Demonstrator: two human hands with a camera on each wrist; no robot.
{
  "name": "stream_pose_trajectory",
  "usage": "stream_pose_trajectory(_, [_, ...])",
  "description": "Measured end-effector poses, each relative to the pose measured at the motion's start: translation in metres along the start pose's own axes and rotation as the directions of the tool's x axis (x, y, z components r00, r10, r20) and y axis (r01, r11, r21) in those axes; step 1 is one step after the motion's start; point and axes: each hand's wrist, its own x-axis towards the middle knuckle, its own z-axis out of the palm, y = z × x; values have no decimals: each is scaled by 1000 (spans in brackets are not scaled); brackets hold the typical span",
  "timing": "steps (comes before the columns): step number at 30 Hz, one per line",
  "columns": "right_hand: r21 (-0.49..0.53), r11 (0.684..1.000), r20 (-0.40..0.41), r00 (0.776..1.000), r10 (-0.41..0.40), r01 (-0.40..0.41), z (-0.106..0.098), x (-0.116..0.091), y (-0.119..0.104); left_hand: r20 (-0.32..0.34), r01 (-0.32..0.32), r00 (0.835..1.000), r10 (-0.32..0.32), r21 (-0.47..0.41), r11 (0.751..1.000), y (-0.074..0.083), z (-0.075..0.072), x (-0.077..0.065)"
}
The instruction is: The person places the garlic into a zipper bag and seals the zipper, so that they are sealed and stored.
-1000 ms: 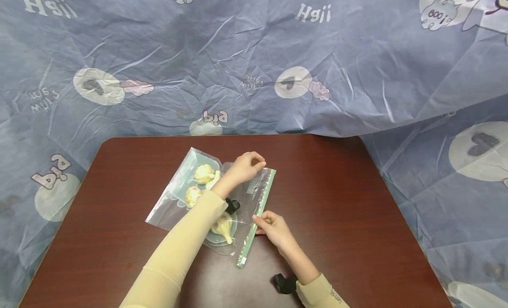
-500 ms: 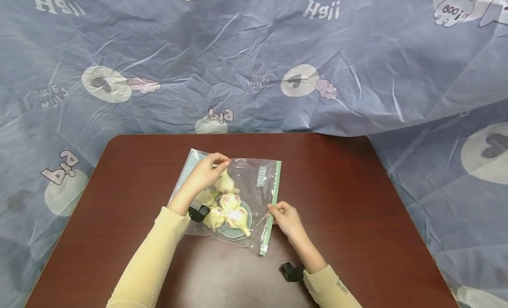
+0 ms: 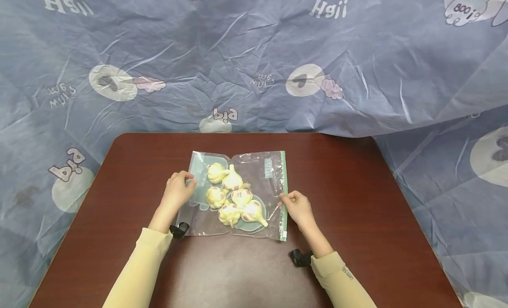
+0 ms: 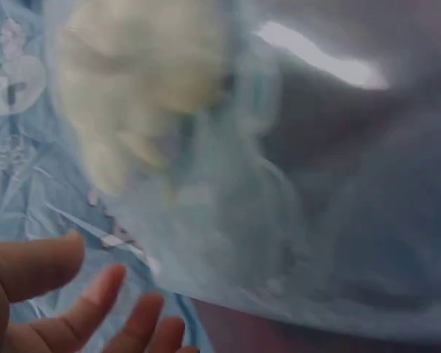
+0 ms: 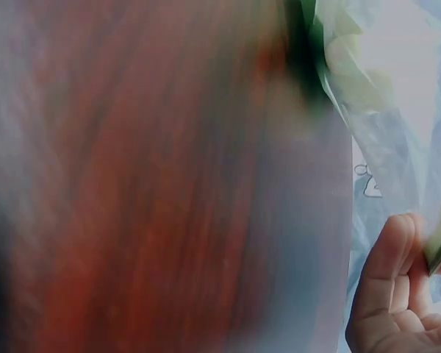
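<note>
A clear zip bag (image 3: 254, 164) lies in front of me with several garlic bulbs (image 3: 216, 197) inside it. A green zip strip (image 3: 284, 175) runs along its right edge, with a small white slider (image 3: 283, 234) at the near end. My right hand (image 3: 298, 206) pinches that strip around its middle; the right wrist view also shows the fingers on the green edge. At the bag's left edge is my left hand (image 3: 177, 191). Its thumb and fingers (image 4: 59, 323) are spread, apart from the plastic in the left wrist view.
Under the bag is a dark reddish-brown table (image 3: 337, 175) with rounded back corners. A blue-grey printed cloth (image 3: 254, 56) hangs behind the table and along its sides. Black wrist devices sit on the left wrist (image 3: 180, 230) and right wrist (image 3: 300, 258).
My left hand has moved from over the bag's right part leftward to its left edge. The bag now lies flatter and straighter. My right hand keeps its pinch on the zip strip.
</note>
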Motion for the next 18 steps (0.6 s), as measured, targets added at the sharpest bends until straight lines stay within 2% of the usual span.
stream_pose_trajectory(4, [-44,999,-20,1000,-7,6,-4,8,1,27,90,996,-90,-1,996,-10,2,-4])
stream_pose_trajectory(7, [-64,998,-33,999,-13,11,-6,11,1,67,123,990,-123,6,992,-17,4,-4])
stream_pose_trajectory(13, [-75,997,-48,999,-16,12,-8,17,4,133,112,984,-115,28,993,-27,12,-3])
stream_pose_trajectory(18, [-109,993,-72,997,-41,33,-10,21,8,122,89,988,-90,13,996,-29,17,-3])
